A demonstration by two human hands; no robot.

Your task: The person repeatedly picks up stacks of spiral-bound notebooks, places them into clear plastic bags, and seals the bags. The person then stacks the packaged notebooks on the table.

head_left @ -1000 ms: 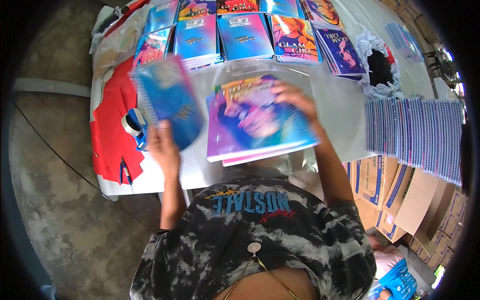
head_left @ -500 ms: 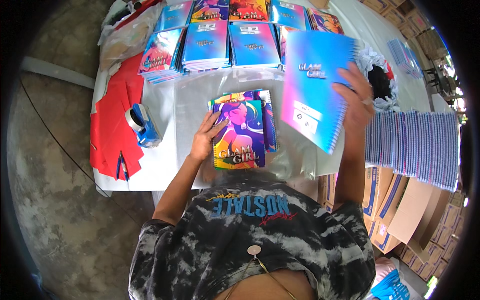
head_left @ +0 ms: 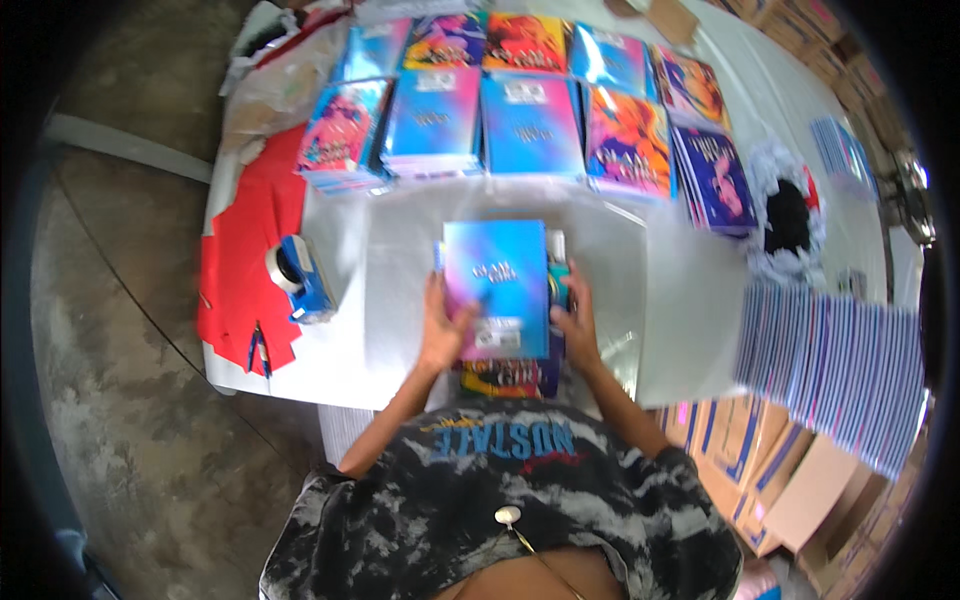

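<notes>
In front of my body lies a small pile of spiral notebooks, topped by a blue-and-pink notebook (head_left: 497, 295) with a pale label near its lower edge. My left hand (head_left: 440, 328) grips that one's left side, thumb on the cover and fingers along the edge. At the pile's right side, my right hand (head_left: 578, 318) is closed around the edges of the notebooks beneath, fingers bent. A colourful illustrated notebook (head_left: 500, 379) sticks out below the blue one, nearest to my shirt. The hands' undersides are hidden, and the picture is slightly blurred.
Two rows of notebook stacks (head_left: 432, 120) stand along the far side. To the left are red sheets (head_left: 250, 270), a blue tape dispenser (head_left: 302, 280) and pens (head_left: 259, 350). A long row of notebooks (head_left: 835, 365) sits at the right, above cardboard boxes (head_left: 745, 460).
The blue notebook has come from the raised right hand down onto the pile. My right hand has moved left to the pile's edge, and the left hand now grips the blue notebook.
</notes>
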